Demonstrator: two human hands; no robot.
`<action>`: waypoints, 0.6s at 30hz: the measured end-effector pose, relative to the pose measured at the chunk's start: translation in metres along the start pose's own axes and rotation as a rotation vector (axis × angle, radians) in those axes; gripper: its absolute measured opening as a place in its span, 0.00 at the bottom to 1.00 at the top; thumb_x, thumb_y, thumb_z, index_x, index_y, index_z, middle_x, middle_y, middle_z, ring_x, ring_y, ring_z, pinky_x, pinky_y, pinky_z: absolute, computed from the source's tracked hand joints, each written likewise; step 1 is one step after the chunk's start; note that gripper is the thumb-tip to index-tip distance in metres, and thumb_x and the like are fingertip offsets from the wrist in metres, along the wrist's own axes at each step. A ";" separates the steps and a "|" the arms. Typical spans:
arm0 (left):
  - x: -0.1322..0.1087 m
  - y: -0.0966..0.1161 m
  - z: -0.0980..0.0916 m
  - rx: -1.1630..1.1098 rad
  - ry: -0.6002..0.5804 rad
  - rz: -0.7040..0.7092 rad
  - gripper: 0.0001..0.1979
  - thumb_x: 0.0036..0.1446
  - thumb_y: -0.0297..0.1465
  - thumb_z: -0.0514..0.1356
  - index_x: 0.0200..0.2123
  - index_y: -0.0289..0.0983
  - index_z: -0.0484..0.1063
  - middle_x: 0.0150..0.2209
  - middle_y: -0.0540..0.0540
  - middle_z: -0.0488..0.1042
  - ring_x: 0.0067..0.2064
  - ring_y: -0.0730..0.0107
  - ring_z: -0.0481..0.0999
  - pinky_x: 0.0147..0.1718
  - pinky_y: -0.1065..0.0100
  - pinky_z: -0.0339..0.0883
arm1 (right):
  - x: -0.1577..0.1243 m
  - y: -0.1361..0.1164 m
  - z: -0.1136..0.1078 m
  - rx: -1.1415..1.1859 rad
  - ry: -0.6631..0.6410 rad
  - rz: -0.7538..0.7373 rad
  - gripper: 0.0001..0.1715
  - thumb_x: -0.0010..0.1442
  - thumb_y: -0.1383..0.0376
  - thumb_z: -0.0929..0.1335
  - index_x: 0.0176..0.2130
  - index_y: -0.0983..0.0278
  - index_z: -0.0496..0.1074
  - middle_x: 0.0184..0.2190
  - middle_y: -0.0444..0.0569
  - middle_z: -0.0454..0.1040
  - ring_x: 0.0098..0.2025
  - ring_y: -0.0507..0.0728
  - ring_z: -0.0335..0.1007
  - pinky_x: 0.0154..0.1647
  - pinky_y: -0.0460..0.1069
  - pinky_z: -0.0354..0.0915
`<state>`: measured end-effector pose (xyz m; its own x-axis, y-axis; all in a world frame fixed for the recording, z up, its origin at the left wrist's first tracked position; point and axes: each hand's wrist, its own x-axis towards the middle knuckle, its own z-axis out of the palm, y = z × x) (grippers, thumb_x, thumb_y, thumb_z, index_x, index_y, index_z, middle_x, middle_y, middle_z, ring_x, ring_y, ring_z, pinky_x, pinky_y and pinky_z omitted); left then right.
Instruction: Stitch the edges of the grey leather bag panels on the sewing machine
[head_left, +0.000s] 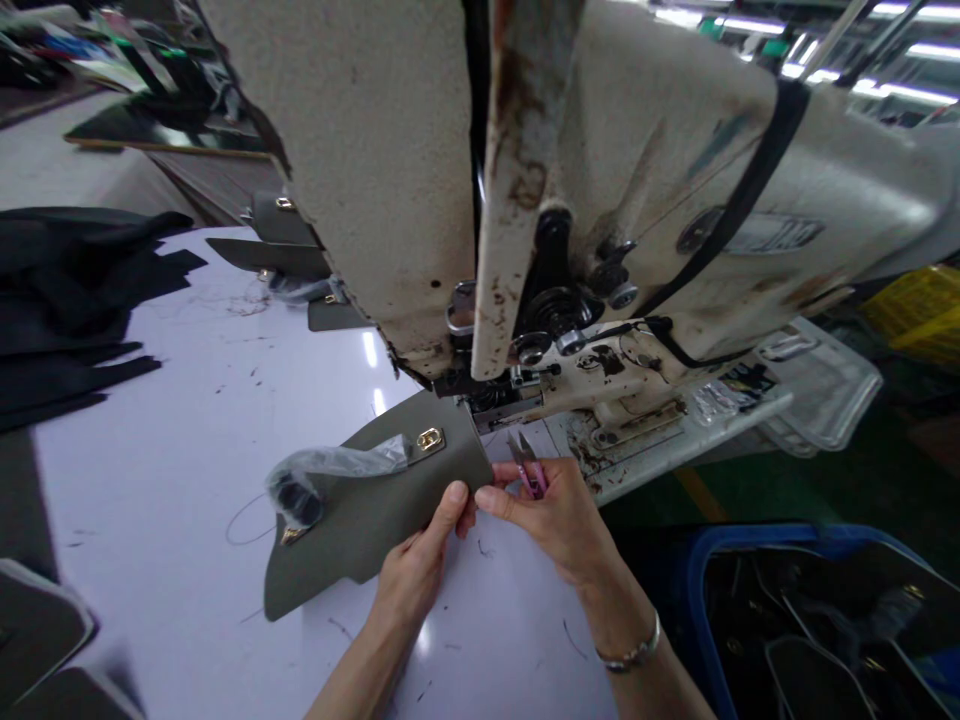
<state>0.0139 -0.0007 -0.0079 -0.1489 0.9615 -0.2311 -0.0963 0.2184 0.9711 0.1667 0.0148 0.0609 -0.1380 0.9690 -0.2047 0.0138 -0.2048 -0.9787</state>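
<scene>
Head view: I see the left hand point(420, 560) pinching the grey leather panel point(375, 510) firmly at 7 o'clock on the worktop point(150, 500), keeping it flat; the right hand point(544, 520) closes narrowly around pink snips point(525, 470) just beside its edge.

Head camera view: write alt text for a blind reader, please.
A left hand grips a grey leather panel with a gold clasp on a white table beside an industrial sewing machine, while the right hand holds pink-handled thread snips at its edge.

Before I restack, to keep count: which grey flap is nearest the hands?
The grey leather flap held by both hands, with plastic wrapping; the others lie beside the sewing machine.
</scene>
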 end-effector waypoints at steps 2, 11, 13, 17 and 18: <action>0.000 0.002 0.003 -0.017 -0.044 -0.028 0.27 0.53 0.55 0.64 0.19 0.38 0.71 0.23 0.45 0.72 0.29 0.65 0.73 0.33 0.65 0.72 | -0.002 0.001 0.006 -0.210 0.116 -0.063 0.16 0.60 0.56 0.73 0.27 0.64 0.80 0.20 0.43 0.73 0.23 0.51 0.64 0.26 0.45 0.58; -0.053 0.039 -0.047 0.431 -0.436 0.088 0.22 0.67 0.46 0.53 0.28 0.40 0.77 0.26 0.46 0.77 0.26 0.67 0.75 0.25 0.69 0.71 | 0.004 0.020 0.011 -0.111 0.212 -0.073 0.21 0.60 0.57 0.72 0.21 0.65 0.73 0.18 0.43 0.70 0.23 0.50 0.62 0.27 0.46 0.56; -0.050 0.039 -0.071 0.723 -0.039 0.348 0.15 0.65 0.44 0.55 0.37 0.44 0.80 0.37 0.46 0.81 0.34 0.64 0.80 0.34 0.66 0.75 | 0.006 0.022 0.011 -0.029 0.188 -0.041 0.22 0.59 0.56 0.73 0.19 0.65 0.73 0.17 0.43 0.68 0.22 0.50 0.60 0.26 0.46 0.54; -0.003 0.032 -0.089 1.009 -0.003 0.484 0.26 0.69 0.44 0.49 0.64 0.41 0.67 0.66 0.42 0.68 0.67 0.49 0.66 0.67 0.47 0.58 | 0.008 0.020 0.015 0.157 0.170 -0.010 0.23 0.54 0.54 0.75 0.17 0.65 0.73 0.14 0.41 0.62 0.20 0.48 0.51 0.25 0.47 0.50; 0.012 0.032 -0.086 1.001 -0.061 0.474 0.28 0.70 0.44 0.47 0.68 0.40 0.61 0.70 0.41 0.62 0.71 0.50 0.59 0.70 0.45 0.52 | 0.008 0.020 0.017 0.204 0.170 -0.004 0.23 0.52 0.54 0.75 0.16 0.65 0.72 0.13 0.40 0.59 0.20 0.48 0.48 0.25 0.47 0.48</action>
<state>-0.0757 0.0034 0.0156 0.0917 0.9839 0.1533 0.8003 -0.1644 0.5766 0.1490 0.0163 0.0396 0.0311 0.9756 -0.2175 -0.1886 -0.2080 -0.9598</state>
